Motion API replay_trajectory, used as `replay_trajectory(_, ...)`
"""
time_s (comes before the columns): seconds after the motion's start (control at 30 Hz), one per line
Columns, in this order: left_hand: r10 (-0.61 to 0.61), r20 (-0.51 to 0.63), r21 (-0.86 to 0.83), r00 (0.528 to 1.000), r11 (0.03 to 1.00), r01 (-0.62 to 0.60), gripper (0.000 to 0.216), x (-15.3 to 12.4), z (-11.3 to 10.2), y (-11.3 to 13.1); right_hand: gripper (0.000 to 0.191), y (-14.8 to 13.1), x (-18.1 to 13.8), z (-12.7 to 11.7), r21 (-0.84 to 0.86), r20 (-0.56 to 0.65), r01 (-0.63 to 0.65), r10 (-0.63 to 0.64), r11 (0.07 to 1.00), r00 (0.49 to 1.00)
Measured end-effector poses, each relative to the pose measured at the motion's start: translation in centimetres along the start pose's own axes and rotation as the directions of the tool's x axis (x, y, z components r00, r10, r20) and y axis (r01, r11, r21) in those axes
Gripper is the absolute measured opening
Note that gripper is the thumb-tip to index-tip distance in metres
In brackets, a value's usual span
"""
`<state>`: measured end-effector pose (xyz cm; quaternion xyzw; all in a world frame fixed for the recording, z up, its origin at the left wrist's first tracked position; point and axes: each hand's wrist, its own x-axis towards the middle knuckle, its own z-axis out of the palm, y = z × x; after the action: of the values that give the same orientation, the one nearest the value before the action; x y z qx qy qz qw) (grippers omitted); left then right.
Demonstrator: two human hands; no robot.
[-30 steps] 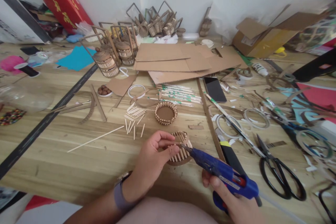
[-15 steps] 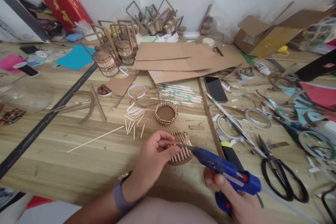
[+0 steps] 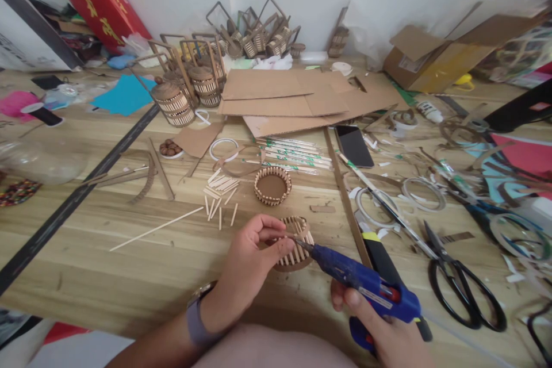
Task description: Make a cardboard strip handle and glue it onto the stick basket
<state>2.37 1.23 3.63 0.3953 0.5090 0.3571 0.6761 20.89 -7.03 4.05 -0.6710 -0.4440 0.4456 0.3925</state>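
Note:
My left hand (image 3: 248, 256) pinches a thin brown cardboard strip (image 3: 279, 234) between thumb and fingers. Behind and below it, a round piece of pale stick slats with brown rims (image 3: 302, 256) sits on the wooden table, partly covered by the hand. In my right hand (image 3: 390, 330) is a blue hot glue gun (image 3: 360, 279), its nozzle pointing left, close to the strip by my left fingertips. Whether the nozzle touches the strip I cannot tell. A second small round slatted tray (image 3: 272, 186) with a brown base lies just beyond.
Short cut sticks (image 3: 222, 184) and one long stick (image 3: 157, 229) lie left of the trays. Black-handled scissors (image 3: 466, 287) and a utility knife (image 3: 383, 259) are at right. Farther back are cardboard sheets (image 3: 280, 106), a phone (image 3: 355, 146) and finished lidded baskets (image 3: 175, 106).
The glue gun in my right hand has shifted slightly left and down, with its nozzle lower and farther along the strip. My left hand has barely moved.

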Motion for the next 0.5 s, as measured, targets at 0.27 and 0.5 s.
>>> replay_trajectory(0.27, -0.001, -0.025, -0.004, 1.000, 1.000, 0.001, 0.030, -0.04, 0.17, 0.15, 0.048, 0.72, -0.06, -0.05, 0.046, 0.012, -0.038, 0.038, 0.998, 0.999)
replay_trajectory(0.5, 0.039, -0.049, 0.068, 0.998, 0.997, -0.036, 0.025, 0.22, 0.06, -0.01, 0.052, 0.69, 0.00, -0.35, 0.040, 0.051, -0.020, 0.018, 0.999, 0.999)
